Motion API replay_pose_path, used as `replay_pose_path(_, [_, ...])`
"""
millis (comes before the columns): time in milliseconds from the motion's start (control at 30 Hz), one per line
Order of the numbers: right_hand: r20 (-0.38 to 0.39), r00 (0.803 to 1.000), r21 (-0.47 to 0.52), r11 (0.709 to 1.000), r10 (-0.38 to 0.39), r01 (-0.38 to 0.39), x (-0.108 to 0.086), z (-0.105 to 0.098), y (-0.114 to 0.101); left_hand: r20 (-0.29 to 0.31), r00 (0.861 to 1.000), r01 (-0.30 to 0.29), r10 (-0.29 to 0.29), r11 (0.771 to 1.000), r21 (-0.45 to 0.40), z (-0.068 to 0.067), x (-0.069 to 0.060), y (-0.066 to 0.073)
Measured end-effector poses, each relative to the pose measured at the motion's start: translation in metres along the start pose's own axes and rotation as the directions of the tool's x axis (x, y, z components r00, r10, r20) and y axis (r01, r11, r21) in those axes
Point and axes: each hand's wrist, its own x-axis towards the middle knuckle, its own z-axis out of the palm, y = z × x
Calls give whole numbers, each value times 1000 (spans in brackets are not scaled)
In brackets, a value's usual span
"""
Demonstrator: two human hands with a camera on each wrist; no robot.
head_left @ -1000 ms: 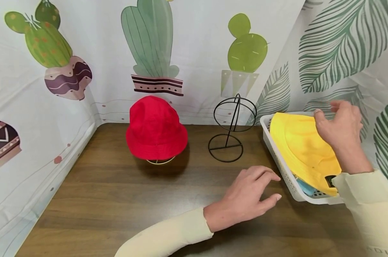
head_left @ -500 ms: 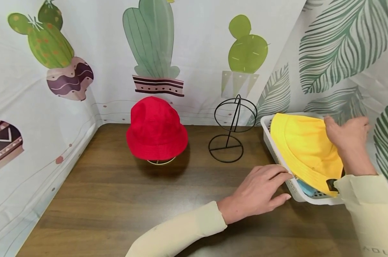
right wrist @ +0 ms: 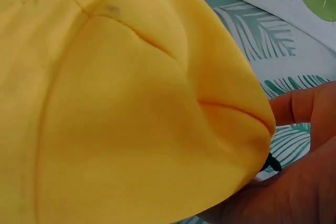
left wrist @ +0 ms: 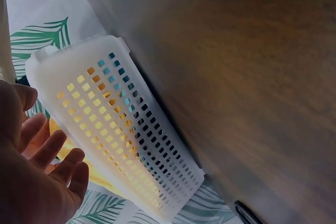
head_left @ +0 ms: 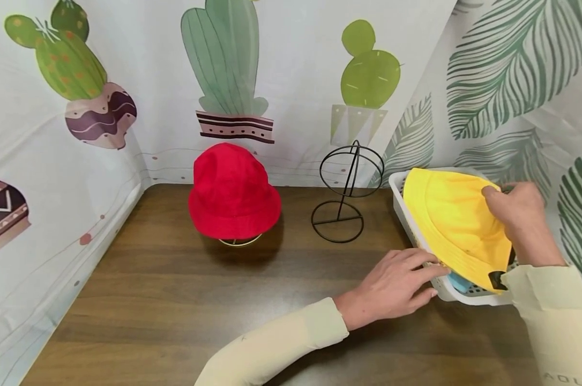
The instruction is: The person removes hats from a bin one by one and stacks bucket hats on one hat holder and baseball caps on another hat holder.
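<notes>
Yellow bucket hat (head_left: pixel 455 225): lies folded in the basket; if lifted by one side, its brim could catch on the rim.
Right hand (head_left: pixel 520 212): pinches the crown's right edge between thumb and fingers; soft cloth might slip from so small a hold.
Blue cloth (head_left: pixel 459 282): shows beneath the brim; friction may drag it out too.
White basket (head_left: pixel 484 300): near the tabletop's (head_left: pixel 175 321) far right corner; a snag could slide it.
Left hand (head_left: pixel 392 284): fingers loosely spread at its left rim, contact unclear, so probably poor bracing.
Black wire stand (head_left: pixel 340 209): bare, near the far edge; a swinging brim might topple it.
</notes>
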Motion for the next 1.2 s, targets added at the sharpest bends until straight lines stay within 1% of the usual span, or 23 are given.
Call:
replay_pose_path(33, [-4, 1000, 0, 1000, -7, 7, 0, 1, 0, -2, 1000, -1, 1, 1000, 2, 1, 1, 0])
replay_pose_path(133, [17, 1000, -5, 1000, -9, 9, -2, -1, 1, -10, 1000, -9, 9, 1000, 9, 2, 4, -2])
replay_pose_path(267, [21, 1000, -32, 999, 15, -14, -5, -2, 1, -4, 1000, -22, 23, 999, 23, 1, 11, -2])
replay_pose_path(400, [-9, 1000, -50, 999, 5, -5, -6, 1, -1, 19, 1000, -24, 24, 999, 28, -2, 17, -1])
replay_pose_path(533, [-39, 999, -36, 999, -27, 26, -9, 2, -1, 43, 999, -31, 30, 999, 31, -2, 21, 2])
replay_pose_path(600, [-59, 997, -26, 999, -42, 40, -11, 3, -3, 45, 998, -34, 32, 999, 25, -1, 22, 3])
replay_pose_path(767, [-95, 993, -32, 997, -66, 63, -15, 6, -8, 34, 999, -11, 11, 1000, -3, -1, 22, 4])
replay_pose_path(967, [-136, 986, -46, 995, -92, 86, -19, 8, -9, 34, 999, 6, -5, 1000, -30, -1, 20, 4])
replay_pose_path(1200, [-186, 976, -42, 993, -112, 106, -24, 8, -11, 36, 999, 1, -1, 1000, -23, 0, 21, 5])
